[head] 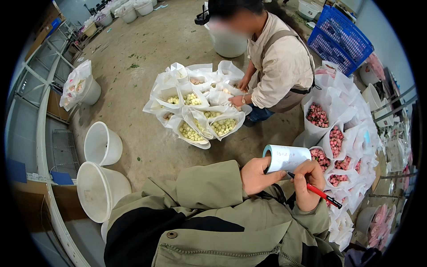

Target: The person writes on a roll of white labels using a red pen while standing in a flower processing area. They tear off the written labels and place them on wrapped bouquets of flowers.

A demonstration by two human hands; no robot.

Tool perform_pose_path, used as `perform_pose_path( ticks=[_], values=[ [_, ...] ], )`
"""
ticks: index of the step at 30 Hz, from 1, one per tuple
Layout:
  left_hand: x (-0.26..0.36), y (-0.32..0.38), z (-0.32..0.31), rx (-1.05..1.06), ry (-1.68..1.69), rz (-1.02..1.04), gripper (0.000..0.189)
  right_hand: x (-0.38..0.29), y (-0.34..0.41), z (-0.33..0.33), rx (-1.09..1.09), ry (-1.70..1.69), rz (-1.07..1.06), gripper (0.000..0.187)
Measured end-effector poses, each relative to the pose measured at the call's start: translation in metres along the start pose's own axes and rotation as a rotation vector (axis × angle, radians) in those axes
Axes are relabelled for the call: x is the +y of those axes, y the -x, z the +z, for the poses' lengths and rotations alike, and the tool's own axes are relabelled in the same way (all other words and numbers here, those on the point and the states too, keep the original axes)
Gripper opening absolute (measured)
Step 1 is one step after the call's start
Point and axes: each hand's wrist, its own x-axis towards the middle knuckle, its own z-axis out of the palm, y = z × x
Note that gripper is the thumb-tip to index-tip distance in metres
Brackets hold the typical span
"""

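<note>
A roll of white paper labels point(290, 157) rests in my left hand point(257, 177), whose fingers go into its core while the thumb lies along its lower edge. Handwriting covers part of the roll's outer face. My right hand point(308, 187) grips a red pen point(322, 194), its dark tip close to the roll and my left thumb. Whether the tip touches the paper, I cannot tell. Just beyond my right hand stand paper-wrapped bunches of pink roses point(317, 115). Farther ahead, bunches of pale cream-green roses point(224, 126) stand grouped together in white paper.
A co-worker point(283, 66) in an apron bends over the pale bunches, both hands among them. White plastic buckets point(103, 143) stand at left, another bucket point(90, 90) holding wrapped flowers beyond. Blue plastic crates point(340, 40) are at upper right. Leaf scraps point(133, 66) litter the floor.
</note>
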Motion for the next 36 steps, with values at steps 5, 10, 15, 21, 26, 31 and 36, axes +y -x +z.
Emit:
perform_pose_path(
  ticks=[5, 10, 15, 21, 26, 31, 36],
  values=[
    [0.0033, 0.0005, 0.0006, -0.007, 0.0, 0.025, 0.029, 0.0004, 0.0013, 0.0005, 0.01, -0.002, -0.01, 0.011],
    [-0.0027, -0.0012, 0.0013, -0.01, -0.014, 0.011, 0.029, 0.0004, 0.0022, -0.0003, 0.015, -0.006, -0.012, 0.011],
    [-0.0001, -0.0007, 0.0008, -0.023, -0.014, 0.008, 0.029, -0.0003, 0.0023, 0.0003, 0.016, -0.007, -0.004, 0.011],
    [0.0007, 0.0015, -0.0021, -0.029, 0.001, -0.009, 0.03, -0.0017, 0.0015, 0.0033, 0.015, 0.0, -0.008, 0.011],
    [-0.001, 0.0008, -0.0029, -0.03, 0.013, -0.004, 0.031, -0.0029, 0.0005, 0.0041, 0.014, -0.001, 0.005, 0.011],
    [0.0021, 0.001, -0.0039, -0.022, -0.005, -0.001, 0.03, -0.0011, -0.0005, 0.0046, 0.013, 0.004, -0.005, 0.01],
    [0.0033, 0.0003, -0.0054, -0.029, -0.022, 0.006, 0.03, -0.0008, -0.0016, 0.0046, 0.013, 0.011, -0.015, 0.01]
  ],
)
